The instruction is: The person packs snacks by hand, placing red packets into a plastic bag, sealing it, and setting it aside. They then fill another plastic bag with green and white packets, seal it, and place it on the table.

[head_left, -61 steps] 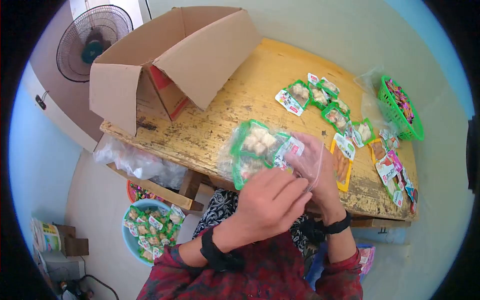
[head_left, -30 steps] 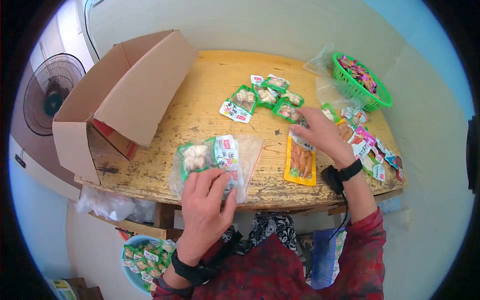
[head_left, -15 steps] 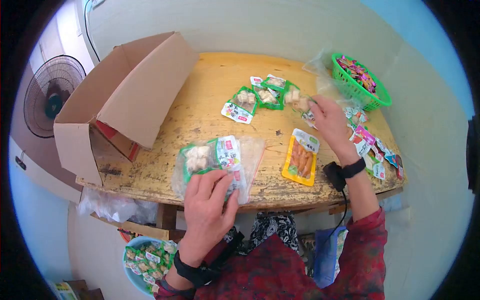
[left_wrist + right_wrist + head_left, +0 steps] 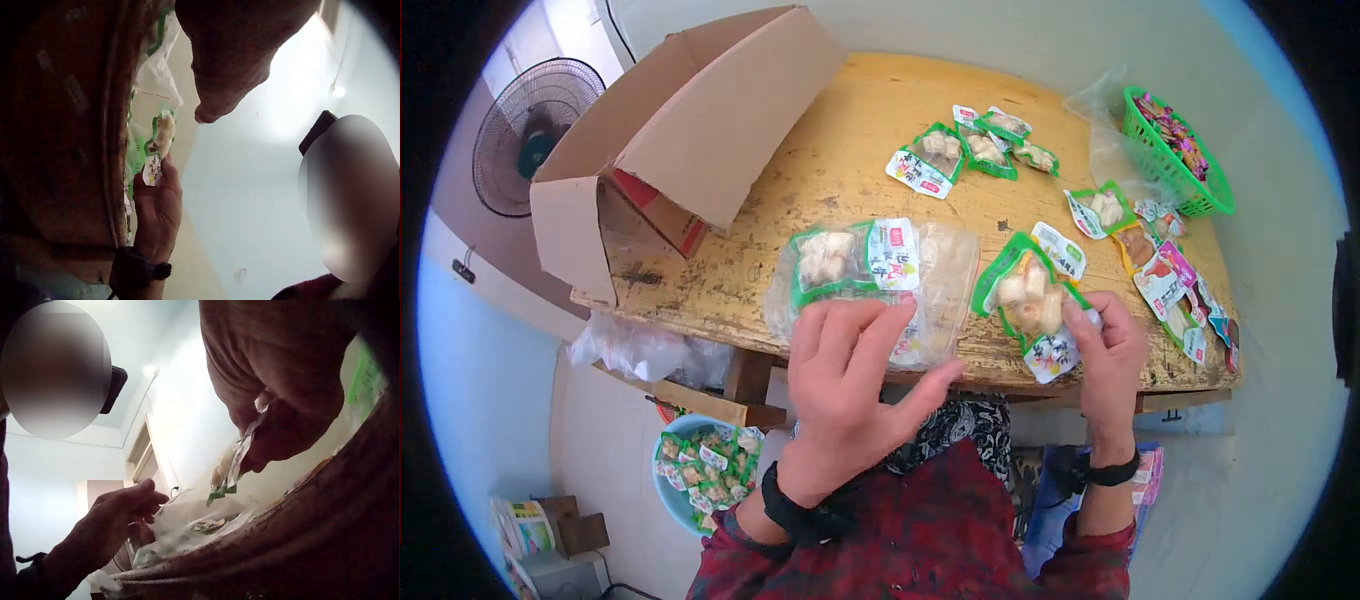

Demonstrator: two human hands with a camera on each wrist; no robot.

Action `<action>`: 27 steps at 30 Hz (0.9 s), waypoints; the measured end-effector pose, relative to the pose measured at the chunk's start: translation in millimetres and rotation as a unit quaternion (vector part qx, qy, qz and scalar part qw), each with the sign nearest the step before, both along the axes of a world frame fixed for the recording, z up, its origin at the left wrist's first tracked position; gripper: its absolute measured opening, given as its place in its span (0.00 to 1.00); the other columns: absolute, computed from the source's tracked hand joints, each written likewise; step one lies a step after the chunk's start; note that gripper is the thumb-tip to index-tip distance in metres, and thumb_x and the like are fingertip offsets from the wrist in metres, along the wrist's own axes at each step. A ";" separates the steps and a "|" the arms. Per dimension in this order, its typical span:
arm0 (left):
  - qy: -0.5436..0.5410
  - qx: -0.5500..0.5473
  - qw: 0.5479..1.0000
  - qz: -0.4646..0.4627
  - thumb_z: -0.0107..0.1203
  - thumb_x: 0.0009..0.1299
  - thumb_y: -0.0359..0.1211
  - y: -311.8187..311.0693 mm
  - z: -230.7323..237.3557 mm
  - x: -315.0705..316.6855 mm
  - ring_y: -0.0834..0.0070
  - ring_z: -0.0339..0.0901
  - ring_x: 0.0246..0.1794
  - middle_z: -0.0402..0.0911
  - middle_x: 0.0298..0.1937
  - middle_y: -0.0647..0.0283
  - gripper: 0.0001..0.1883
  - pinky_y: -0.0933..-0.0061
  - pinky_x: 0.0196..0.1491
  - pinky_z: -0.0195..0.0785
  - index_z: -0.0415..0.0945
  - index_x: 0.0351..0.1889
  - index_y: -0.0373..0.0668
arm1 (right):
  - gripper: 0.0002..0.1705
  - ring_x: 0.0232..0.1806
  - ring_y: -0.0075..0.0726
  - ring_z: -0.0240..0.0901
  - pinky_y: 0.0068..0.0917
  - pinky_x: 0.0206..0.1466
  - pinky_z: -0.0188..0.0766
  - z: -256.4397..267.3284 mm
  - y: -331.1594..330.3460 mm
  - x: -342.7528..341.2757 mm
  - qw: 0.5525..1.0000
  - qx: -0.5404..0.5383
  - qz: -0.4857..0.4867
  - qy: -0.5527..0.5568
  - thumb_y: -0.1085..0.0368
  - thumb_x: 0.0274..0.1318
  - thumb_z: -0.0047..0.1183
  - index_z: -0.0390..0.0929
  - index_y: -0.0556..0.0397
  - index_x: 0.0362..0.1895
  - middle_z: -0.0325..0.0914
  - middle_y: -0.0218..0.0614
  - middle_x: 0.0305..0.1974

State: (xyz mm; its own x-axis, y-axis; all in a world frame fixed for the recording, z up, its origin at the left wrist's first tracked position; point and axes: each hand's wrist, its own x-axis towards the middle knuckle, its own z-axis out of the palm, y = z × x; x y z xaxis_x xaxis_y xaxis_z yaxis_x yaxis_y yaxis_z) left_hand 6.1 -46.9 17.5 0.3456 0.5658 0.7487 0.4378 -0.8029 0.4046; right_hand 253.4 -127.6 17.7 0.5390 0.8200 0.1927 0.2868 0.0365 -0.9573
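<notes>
My right hand (image 4: 1115, 350) pinches a green-edged clear packet of pale, chunky food (image 4: 1030, 295) by its side, above the table's front edge. Behind that packet, a white label (image 4: 1060, 250) of another packet shows. Just left lies a clear plastic bag (image 4: 948, 285) holding green-edged packets (image 4: 830, 258) with white printed labels. My left hand (image 4: 845, 390) is at the bag's front, fingers loosely bent and thumb stretched toward the right. In the right wrist view the left hand (image 4: 112, 519) appears beside the bag, grasping nothing.
An open cardboard box (image 4: 720, 130) stands at the table's left. More green-edged packets (image 4: 940, 150) lie at the back, others (image 4: 1170, 285) at the right. A green basket (image 4: 1185, 180) of wrapped pieces sits back right. A blue basin (image 4: 665, 480) of packets is on the floor.
My right hand has picked a green-edged packet from the back group and brought it forward, near the bag. My left hand, earlier resting on the bag, has shifted at its front edge.
</notes>
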 end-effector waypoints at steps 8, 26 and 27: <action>0.007 -0.040 0.999 -0.009 0.71 0.56 0.26 -5.0 -5.8 19.3 0.61 0.75 0.34 0.78 0.34 0.59 0.16 0.61 0.37 0.68 0.80 0.42 0.39 | 0.09 0.32 0.12 0.73 0.17 0.35 0.69 -1.5 -5.8 -8.4 0.996 -0.058 0.073 0.005 0.63 0.66 0.64 0.83 0.56 0.43 0.81 0.24 0.32; -0.053 0.011 0.995 -0.083 0.66 0.57 0.21 -16.9 -9.3 21.9 0.59 0.74 0.27 0.77 0.31 0.59 0.12 0.62 0.30 0.69 0.81 0.40 0.36 | 0.07 0.33 0.13 0.73 0.16 0.36 0.69 14.1 54.5 -43.6 0.961 -0.125 0.212 0.125 0.65 0.66 0.63 0.84 0.56 0.41 0.82 0.22 0.34; -0.057 0.013 0.995 -0.084 0.66 0.57 0.21 -17.3 -10.1 22.3 0.59 0.74 0.27 0.77 0.31 0.59 0.12 0.62 0.30 0.69 0.81 0.40 0.35 | 0.07 0.34 0.13 0.73 0.16 0.35 0.69 10.8 58.1 -48.3 0.961 -0.118 0.227 0.107 0.65 0.66 0.63 0.84 0.56 0.42 0.82 0.22 0.34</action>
